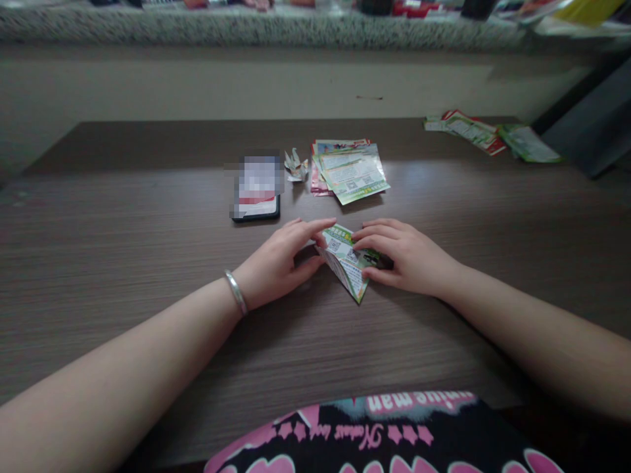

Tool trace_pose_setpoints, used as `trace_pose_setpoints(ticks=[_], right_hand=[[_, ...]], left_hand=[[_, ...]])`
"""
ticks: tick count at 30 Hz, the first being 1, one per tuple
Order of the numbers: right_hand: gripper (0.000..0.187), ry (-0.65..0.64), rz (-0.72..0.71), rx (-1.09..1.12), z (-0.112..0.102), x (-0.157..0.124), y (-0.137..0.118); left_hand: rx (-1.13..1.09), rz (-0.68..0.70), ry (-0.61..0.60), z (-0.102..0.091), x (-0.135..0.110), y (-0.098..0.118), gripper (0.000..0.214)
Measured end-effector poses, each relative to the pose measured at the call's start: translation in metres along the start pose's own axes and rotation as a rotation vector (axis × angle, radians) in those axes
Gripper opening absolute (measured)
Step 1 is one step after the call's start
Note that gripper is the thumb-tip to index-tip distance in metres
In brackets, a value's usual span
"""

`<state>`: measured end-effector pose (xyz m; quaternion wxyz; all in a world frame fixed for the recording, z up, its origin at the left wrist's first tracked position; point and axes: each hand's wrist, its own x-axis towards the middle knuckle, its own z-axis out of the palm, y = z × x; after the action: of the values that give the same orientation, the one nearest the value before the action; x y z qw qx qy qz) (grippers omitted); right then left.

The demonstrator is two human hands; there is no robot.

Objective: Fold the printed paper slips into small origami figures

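Observation:
A folded green-and-white printed paper [348, 263] lies on the brown wooden table [148, 263], shaped into a downward-pointing triangle. My left hand [280, 263] pinches its upper left edge with the fingers curled over the fold; a silver bangle sits on that wrist. On the paper's right side my right hand [407, 256] presses down, its fingers bent. Both hands touch the paper.
A phone [256, 190] lies behind my left hand. Beside it stands a small folded paper crane [296, 165], then a stack of printed leaflets [350, 171]. More leaflets [473, 130] lie at the far right, near a dark slanted panel [591, 125]. A speckled ledge [246, 26] runs along the back.

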<state>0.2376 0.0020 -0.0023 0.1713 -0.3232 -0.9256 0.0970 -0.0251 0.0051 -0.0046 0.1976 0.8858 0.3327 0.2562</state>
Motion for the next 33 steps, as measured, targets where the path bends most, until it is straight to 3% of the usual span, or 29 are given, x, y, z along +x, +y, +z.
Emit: trace_pose_setpoints(ticks=[5,14,18,25,33], right_hand=[[0.032,0.008,0.048,-0.051,0.000,-0.001,0.001],[0.033,0.010,0.049,-0.160,-0.001,-0.004,-0.001],[0.029,-0.002,-0.033,-0.187,-0.004,-0.006,0.003],[0.045,-0.056,-0.155,-0.273,-0.010,-0.009,0.010],[0.030,-0.058,-0.186,-0.279,-0.015,-0.012,0.011]], left_hand=[[0.234,0.127,-0.035,-0.003,0.001,-0.001,0.025],[0.470,0.231,-0.080,-0.006,-0.003,0.003,0.023],[0.514,0.238,-0.109,-0.007,-0.004,0.005,0.023],[0.556,0.209,-0.151,-0.006,-0.003,0.009,0.028],[0.586,0.183,-0.148,-0.006,-0.005,0.011,0.025]])
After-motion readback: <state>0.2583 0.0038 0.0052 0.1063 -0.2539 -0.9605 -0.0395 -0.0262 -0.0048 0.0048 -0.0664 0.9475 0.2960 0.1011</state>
